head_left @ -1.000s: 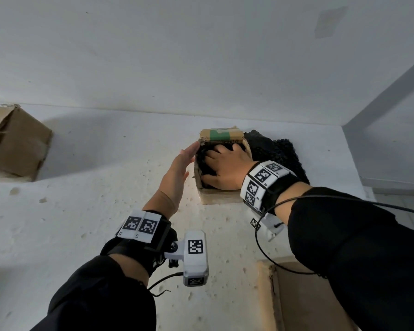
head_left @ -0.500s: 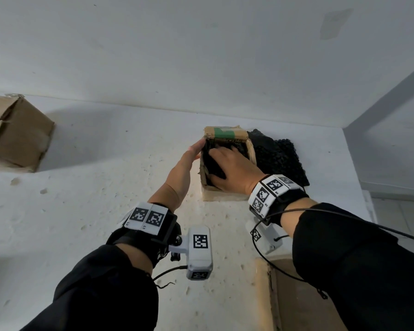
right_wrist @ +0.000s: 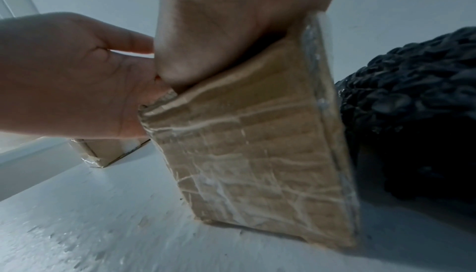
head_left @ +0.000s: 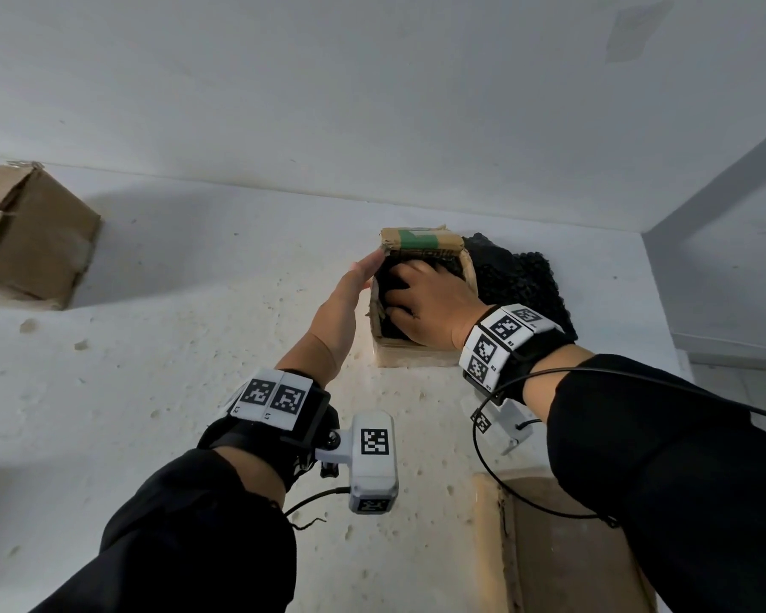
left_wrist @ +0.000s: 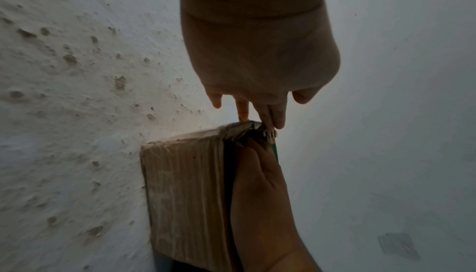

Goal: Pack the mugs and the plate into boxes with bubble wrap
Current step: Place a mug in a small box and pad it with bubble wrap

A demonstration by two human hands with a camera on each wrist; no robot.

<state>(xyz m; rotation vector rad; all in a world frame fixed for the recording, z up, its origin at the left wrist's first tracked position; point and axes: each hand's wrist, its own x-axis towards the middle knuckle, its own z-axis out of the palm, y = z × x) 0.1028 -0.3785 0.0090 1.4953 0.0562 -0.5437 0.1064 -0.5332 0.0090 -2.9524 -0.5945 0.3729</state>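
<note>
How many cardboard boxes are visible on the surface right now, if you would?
3: a small box under both hands, a box at far left, and another box nearest the camera, partly hidden by the right sleeve.

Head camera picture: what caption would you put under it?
Right hand presses black bubble wrap into a small cardboard box while the left hand steadies its side.

Three boxes [head_left: 421,298], one bubble wrap [head_left: 518,285]

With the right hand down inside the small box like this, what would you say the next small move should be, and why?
Probably draw the right hand out of the small box. The black bubble wrap already sits below the rim, and the left hand lies flat against the box's side, steadying it, with the far flap not yet folded down.
</note>
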